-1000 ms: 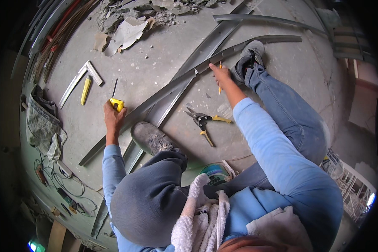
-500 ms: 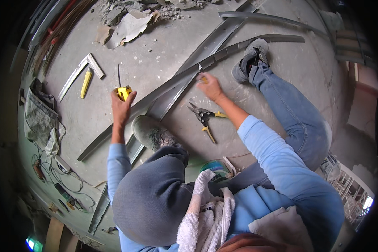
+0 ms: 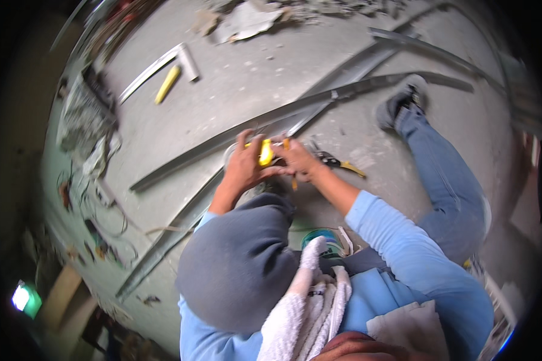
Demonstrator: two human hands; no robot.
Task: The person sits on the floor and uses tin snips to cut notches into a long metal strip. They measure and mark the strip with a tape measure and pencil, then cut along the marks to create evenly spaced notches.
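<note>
My left hand (image 3: 242, 167) is closed around a yellow tape measure (image 3: 265, 154) in front of my bent knee. Close against it, my right hand (image 3: 300, 161) has its fingers at the tape measure's side and keeps a thin orange pencil (image 3: 294, 183) between them. Just right of that hand lies a pair of tin snips (image 3: 350, 169) with yellow handles, partly hidden by it. Beyond both hands a long grey metal channel (image 3: 223, 139) runs diagonally over the floor, crossing another metal channel (image 3: 355, 63) beneath it. The fingers are slightly blurred.
A metal square (image 3: 153, 73) and a yellow tool (image 3: 168, 84) lie at the far left. Rubble (image 3: 247, 21) is heaped at the back. A grey cloth bag (image 3: 84, 117), cords and small tools line the left. My shoe (image 3: 401, 102) is beside the channel's right end.
My left hand has brought the tape measure right and nearer to me. My right hand has come back from the channel to meet it. The view has shifted.
</note>
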